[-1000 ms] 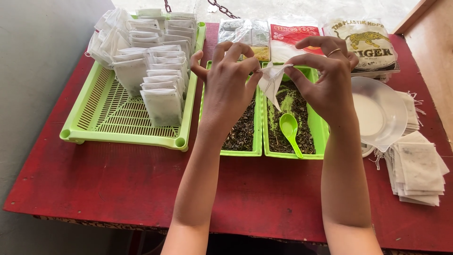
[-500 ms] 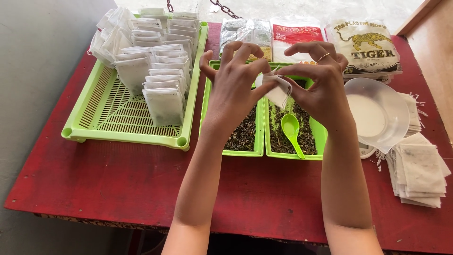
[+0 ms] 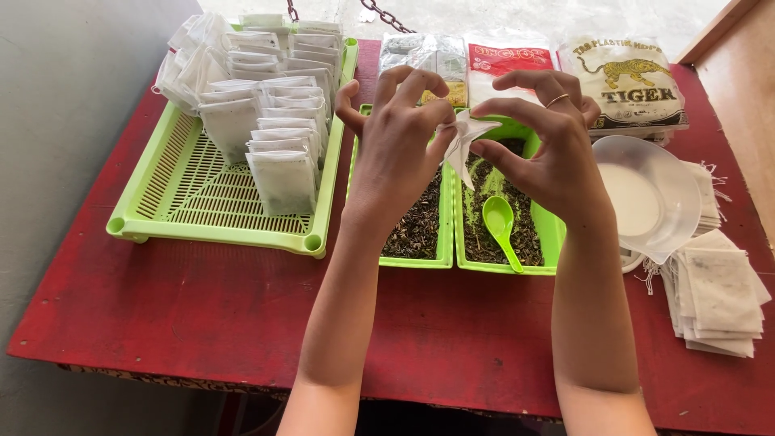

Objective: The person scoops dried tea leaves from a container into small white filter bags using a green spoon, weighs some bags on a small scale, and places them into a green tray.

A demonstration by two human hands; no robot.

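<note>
We see 2 bare hands raised above a red tabletop (image 3: 202, 323), both working on 1 small white paper pouch (image 3: 463, 141). The left hand (image 3: 395, 153) has its fingers (image 3: 440, 133) curled, with the thumb and forefinger tips pinched on the pouch's left edge. The right hand (image 3: 549, 149), with a thin ring on 1 finger, pinches the pouch's right side between thumb and forefinger, while its other fingers arch loosely above. The pouch hangs between the 2 hands, crumpled and partly spread, over the 2 narrow green trays.

Below the hands, the left narrow green tray (image 3: 404, 260) and the right narrow green tray (image 3: 549, 234) lie side by side, touching, both filled with dark dried leaves. A green plastic spoon (image 3: 500, 222) lies in the right tray, bowl upward, handle pointing toward us.

To the left, well apart from the hands, a larger green slotted tray (image 3: 194, 202) holds rows of filled white pouches (image 3: 282, 173) standing upright along its far part. To the right, a clear plastic bowl (image 3: 654, 198) rests tilted beside the trays, and a stack of flat empty white pouches (image 3: 722, 303) lies near the tabletop's right edge. Behind the trays, 3 printed plastic packets (image 3: 622, 85) lie along the far side of the tabletop
</note>
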